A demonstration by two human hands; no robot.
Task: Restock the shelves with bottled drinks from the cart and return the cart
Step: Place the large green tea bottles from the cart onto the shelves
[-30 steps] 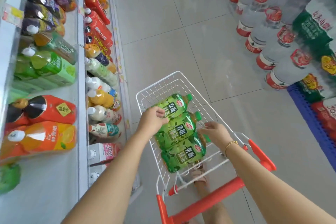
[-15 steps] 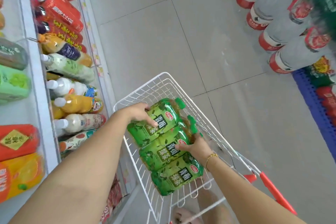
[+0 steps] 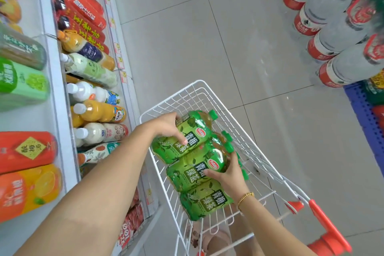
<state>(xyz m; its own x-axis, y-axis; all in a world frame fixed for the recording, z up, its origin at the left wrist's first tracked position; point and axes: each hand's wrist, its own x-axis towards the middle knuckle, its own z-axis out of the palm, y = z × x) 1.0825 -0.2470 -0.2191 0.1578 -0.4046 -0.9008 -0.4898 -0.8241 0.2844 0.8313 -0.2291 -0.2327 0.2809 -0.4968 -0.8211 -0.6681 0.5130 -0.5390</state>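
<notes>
Three green tea bottles lie side by side in the white wire cart beside the shelves. My left hand curls its fingers over the far bottle; my right hand wraps thumb and fingers round the middle bottle.

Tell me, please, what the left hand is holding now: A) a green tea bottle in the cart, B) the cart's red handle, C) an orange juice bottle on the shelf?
A: the left hand curls its fingers over the farthest green tea bottle inside the white wire cart, while the right hand grips the middle bottle.
</notes>
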